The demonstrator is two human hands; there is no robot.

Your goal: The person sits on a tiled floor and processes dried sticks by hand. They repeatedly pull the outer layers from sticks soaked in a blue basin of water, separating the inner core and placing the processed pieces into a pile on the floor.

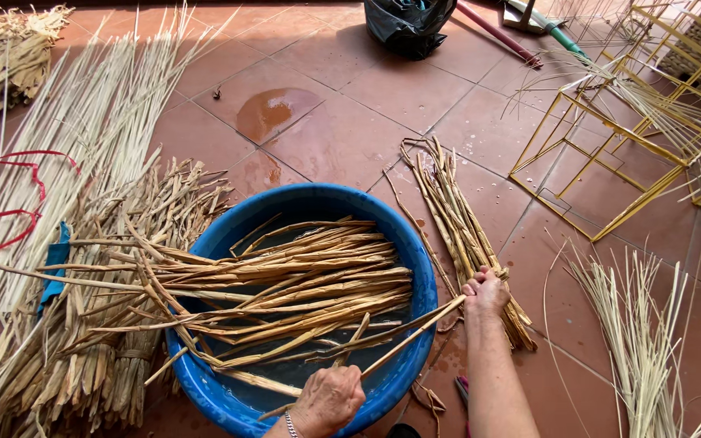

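The left hand [328, 399] is closed on a reed [415, 334] slanting over the blue basin [423, 268] of soaking reeds, while the right hand [485, 294] grips the wet bundle [452, 212] lying on the floor [342, 138] just beside the basin.

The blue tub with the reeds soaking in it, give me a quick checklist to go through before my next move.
1. Blue tub sits flat on the tiled floor: ok.
2. Reeds in the tub fully under water: not ok, many lie across the rim.
3. Left hand holds a reed over the tub's near edge: ok.
4. Right hand grips the wet bundle on the floor: ok.
5. Floor dry around the tub: not ok, puddles show.
6. Water depth in the tub: cannot tell.
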